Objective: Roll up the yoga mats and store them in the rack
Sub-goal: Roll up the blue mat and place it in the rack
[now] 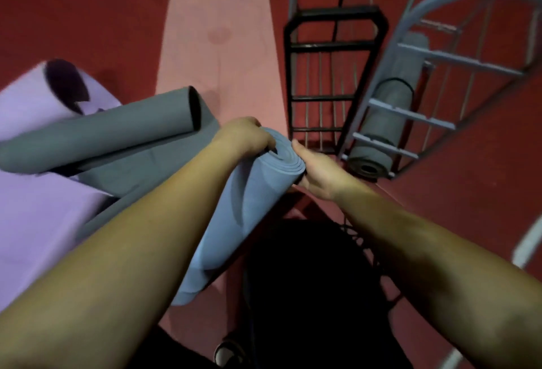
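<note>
Head camera view: both hands clamp the far end of a rolled blue mat point(234, 207), left hand point(243, 137) over, right hand point(316, 175) under, its long axis pointing ahead toward the grey rack point(410, 110) just beyond.

A yoga studio or gym: dark red sports floor point(88, 11), unrolled pink foam mat point(220, 55), lilac mat point(32, 216), and black and grey metal storage racks point(331, 55).
</note>
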Tool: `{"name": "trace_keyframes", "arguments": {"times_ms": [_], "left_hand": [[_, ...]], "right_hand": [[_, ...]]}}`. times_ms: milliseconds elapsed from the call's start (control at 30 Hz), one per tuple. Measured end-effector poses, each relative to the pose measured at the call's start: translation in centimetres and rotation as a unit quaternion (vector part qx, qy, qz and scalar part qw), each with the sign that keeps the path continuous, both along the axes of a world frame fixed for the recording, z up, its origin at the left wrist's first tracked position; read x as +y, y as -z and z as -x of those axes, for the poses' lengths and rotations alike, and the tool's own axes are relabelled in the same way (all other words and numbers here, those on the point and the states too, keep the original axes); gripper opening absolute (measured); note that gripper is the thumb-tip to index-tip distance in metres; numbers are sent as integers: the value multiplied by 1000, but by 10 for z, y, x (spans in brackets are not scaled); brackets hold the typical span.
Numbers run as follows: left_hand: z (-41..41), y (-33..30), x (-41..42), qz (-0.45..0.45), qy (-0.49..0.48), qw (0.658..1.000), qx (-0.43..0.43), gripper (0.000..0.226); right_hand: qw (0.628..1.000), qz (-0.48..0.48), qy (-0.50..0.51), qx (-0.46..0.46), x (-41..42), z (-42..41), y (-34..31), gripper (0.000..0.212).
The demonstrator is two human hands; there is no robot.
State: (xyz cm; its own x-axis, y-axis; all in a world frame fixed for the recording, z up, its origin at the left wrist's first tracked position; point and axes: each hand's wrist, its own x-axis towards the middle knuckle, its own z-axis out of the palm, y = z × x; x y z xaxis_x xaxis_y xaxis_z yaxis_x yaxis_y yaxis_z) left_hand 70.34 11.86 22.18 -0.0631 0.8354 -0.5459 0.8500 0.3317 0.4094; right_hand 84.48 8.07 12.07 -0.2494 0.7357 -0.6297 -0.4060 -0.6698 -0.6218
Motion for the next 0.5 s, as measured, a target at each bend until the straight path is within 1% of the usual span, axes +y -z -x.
{"name": "trace_keyframes", "arguments": {"times_ms": [67,133,200,233,267,300,367,400,467,500], "left_hand": [[-22,16,10,13,35,999,10,53],[-46,31,15,18,70,997,22,48],[-62,47,18,12,115,992,51,43],[-72,57,21,8,129,990,52,42],[-79,63,23,9,141,989,46,41],[-85,69,23,13,156,987,37,39],[-99,87,27,24,197,979,51,35],[-104,95,30,27,203,977,60,36],[-112,108,34,32,207,976,64,35],[-114,114,34,29,223,972,62,33]], "right_hand": [[1000,19,17,1,-2,-18,19,48],[998,32,53,-10,-9,-49,42,59],[987,63,126,-72,-25,-83,69,54],[975,89,166,-120,-38,-103,88,50],[961,115,187,-171,-55,-119,104,44],[947,139,180,-229,-73,-134,123,37],[922,169,93,-335,-111,-160,158,27],[906,173,20,-386,-128,-171,181,25],[861,167,-142,-458,-152,-184,216,29],[842,169,-203,-470,-160,-186,231,33]]}}
